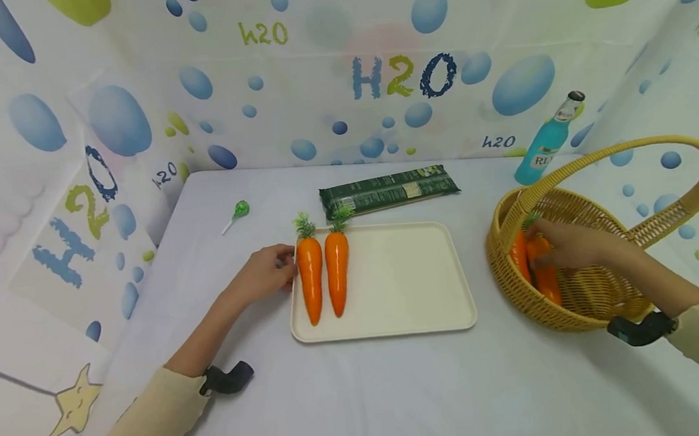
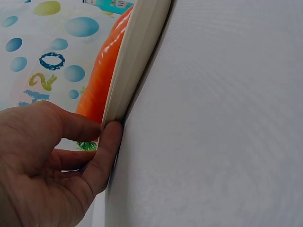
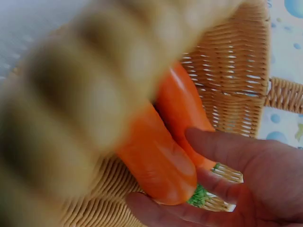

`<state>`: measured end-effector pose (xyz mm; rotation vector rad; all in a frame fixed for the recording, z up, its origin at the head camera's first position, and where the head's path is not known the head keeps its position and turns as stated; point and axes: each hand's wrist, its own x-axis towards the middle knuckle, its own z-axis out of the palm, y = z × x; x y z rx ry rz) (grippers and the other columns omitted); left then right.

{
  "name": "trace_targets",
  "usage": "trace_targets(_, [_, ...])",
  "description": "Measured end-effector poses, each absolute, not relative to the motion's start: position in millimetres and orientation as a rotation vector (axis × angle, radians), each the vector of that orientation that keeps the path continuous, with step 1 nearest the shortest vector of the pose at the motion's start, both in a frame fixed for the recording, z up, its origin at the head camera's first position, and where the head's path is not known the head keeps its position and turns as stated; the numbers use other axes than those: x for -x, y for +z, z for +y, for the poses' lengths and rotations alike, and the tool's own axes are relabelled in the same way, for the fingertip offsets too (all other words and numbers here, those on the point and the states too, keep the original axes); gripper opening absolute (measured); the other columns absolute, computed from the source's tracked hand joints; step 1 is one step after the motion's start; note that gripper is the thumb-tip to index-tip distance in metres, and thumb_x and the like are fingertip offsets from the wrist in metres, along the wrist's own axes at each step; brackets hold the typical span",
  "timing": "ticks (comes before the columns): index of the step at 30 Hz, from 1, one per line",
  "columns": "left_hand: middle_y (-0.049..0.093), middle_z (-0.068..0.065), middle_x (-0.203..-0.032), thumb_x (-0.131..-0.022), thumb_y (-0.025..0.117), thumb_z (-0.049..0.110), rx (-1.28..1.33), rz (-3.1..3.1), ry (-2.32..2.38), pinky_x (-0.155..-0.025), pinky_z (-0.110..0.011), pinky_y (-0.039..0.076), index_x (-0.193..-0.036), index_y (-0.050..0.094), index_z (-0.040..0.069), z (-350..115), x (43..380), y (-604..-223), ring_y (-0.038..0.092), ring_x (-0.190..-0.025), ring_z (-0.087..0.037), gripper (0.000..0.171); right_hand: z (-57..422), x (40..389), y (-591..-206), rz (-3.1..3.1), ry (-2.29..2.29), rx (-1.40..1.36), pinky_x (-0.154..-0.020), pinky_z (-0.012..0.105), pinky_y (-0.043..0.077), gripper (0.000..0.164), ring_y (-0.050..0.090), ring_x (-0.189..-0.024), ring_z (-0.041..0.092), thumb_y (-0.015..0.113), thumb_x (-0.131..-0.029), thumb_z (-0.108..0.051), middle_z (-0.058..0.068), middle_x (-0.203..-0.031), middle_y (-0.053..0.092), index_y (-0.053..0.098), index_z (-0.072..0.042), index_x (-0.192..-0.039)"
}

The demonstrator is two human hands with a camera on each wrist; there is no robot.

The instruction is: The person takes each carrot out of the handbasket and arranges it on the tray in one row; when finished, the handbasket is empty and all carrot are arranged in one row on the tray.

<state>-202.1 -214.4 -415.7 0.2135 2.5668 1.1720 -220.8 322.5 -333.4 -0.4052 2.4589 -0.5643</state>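
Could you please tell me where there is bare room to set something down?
The tray is bare right of its two carrots; the tablecloth is bare in front of the tray. Crowded: the basket, with more carrots and the right grip, and the tray's left edge, with the left grip.

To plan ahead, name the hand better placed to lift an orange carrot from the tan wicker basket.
Probably the right hand: it is inside the basket, touching a carrot; the left hand pinches the cream rectangular tray.
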Motion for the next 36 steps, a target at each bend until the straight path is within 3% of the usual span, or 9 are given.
trace_targets(7, [0.06, -0.016, -0.105, -0.096, 0.056, 0.011, -0.225, 2.561, 1.162, -0.068, -0.03, 0.057, -0.138, 0.047, -0.01, -213, 203, -415, 0.066, -0.074, -0.018, 0.048, 325, 223, -344, 2.507, -0.622, 0.326, -0.066, 0.04, 0.058, 0.045, 0.056, -0.081, 0.025, 0.068, -0.093, -0.014, 0.024, -0.114, 0.046, 0.039, 0.003, -0.123])
trace_targets(16, [0.061, -0.016, -0.106, -0.096, 0.056, 0.014, -0.212, 2.601, 1.116, -0.067, -0.03, 0.057, -0.138, 0.048, -0.008, -217, 201, -417, 0.066, -0.073, -0.018, 0.048, 325, 229, -329, 2.532, -0.582, 0.273, -0.069, 0.039, 0.059, 0.049, 0.063, -0.082, 0.025, 0.069, -0.094, -0.02, 0.035, -0.127, 0.044, 0.043, 0.001, -0.129])
trace_targets(20, [0.061, -0.018, -0.106, -0.097, 0.056, 0.013, -0.215, 2.613, 1.123, -0.066, -0.03, 0.057, -0.138, 0.047, -0.01, -219, 200, -413, 0.066, -0.073, -0.018, 0.048, 325, 230, -318, 2.529, -0.636, 0.254, -0.073, 0.043, 0.059, 0.051, 0.063, -0.094, 0.033, 0.069, -0.094, -0.022, 0.038, -0.132, 0.04, 0.043, 0.001, -0.132])
trace_targets(24, [0.06, -0.018, -0.107, -0.097, 0.055, 0.012, -0.209, 2.591, 1.141, -0.068, -0.03, 0.057, -0.138, 0.046, -0.01, -218, 200, -410, 0.066, -0.075, -0.019, 0.048, 327, 224, -307, 2.524, -0.691, 0.236, -0.076, 0.043, 0.058, 0.055, 0.06, -0.103, 0.036, 0.069, -0.093, -0.026, 0.034, -0.135, 0.04, 0.044, -0.001, -0.135])
trace_targets(31, [0.061, -0.019, -0.107, -0.096, 0.055, 0.011, -0.226, 2.577, 1.152, -0.068, -0.031, 0.057, -0.138, 0.046, -0.011, -215, 202, -411, 0.067, -0.074, -0.019, 0.048, 333, 201, -278, 2.595, -0.75, 0.216, -0.076, 0.042, 0.058, 0.059, 0.064, -0.096, 0.029, 0.07, -0.092, -0.04, 0.023, -0.138, 0.044, 0.046, -0.012, -0.137])
trace_targets(36, [0.06, -0.018, -0.107, -0.096, 0.055, 0.012, -0.222, 2.566, 1.146, -0.069, -0.031, 0.057, -0.139, 0.046, -0.01, -213, 203, -414, 0.067, -0.075, -0.019, 0.048, 327, 175, -255, 2.676, -0.79, 0.246, -0.075, 0.036, 0.057, 0.055, 0.064, -0.094, 0.027, 0.069, -0.092, -0.041, 0.013, -0.136, 0.047, 0.047, -0.019, -0.138])
